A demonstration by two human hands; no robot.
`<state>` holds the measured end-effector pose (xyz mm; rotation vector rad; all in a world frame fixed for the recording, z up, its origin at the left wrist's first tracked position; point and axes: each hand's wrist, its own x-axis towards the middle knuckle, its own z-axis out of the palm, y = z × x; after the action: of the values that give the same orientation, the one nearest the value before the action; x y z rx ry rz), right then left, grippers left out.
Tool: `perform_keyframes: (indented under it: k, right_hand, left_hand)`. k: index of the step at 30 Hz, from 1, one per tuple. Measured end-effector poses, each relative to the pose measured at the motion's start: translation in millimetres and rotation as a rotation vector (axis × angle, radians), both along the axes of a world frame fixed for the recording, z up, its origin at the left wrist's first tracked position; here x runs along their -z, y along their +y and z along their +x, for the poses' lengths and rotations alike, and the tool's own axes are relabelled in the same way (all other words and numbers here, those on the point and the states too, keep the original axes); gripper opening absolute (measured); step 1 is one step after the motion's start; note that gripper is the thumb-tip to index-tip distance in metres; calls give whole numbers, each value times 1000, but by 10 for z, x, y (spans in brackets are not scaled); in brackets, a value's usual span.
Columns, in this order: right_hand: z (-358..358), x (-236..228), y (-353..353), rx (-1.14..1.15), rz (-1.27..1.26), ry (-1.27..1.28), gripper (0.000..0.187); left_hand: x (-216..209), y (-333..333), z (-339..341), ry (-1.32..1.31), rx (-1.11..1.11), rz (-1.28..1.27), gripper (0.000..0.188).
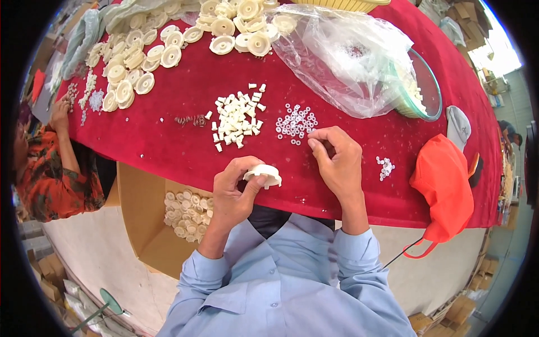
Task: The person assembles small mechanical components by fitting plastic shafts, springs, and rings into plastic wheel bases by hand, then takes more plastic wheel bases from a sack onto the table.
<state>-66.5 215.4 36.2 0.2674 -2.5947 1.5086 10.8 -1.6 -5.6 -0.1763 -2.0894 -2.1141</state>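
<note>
Nearer the body than the washer pile (296,122), and left of it, my left fingers (247,163) are pinching a cream disc (268,175), presumably part-built. Touching or just beside that pile, my right fingers (324,135) are nearly meeting; I cannot tell if they are gripping anything. Beyond it leftward, loose discs (171,55) are apparently awaiting work; nearer left, boxed pieces (186,215) are probably lying finished.

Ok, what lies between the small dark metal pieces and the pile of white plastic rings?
A heap of small cream plastic plugs, as the head view shows.
</note>
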Motion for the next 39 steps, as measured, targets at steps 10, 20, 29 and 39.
perform_keyframes:
  k: [10,20,29,39]
  right_hand:
    - [-25,109,-112,-48,300,136,10]
    - [195,-229,-158,-193,-71,-214,5]
    - [314,-507,-286,-571,-380,-412,9]
    - [360,-533,-249,-655,-405,-470,15]
  left_hand:
    - [20,1,-6,30,10,21,22]
    - [-34,-70,64,253,91,19,26]
    - [-315,-199,193,383,172,-181,37]
    - [-349,-201,235,394,207,-53,41]
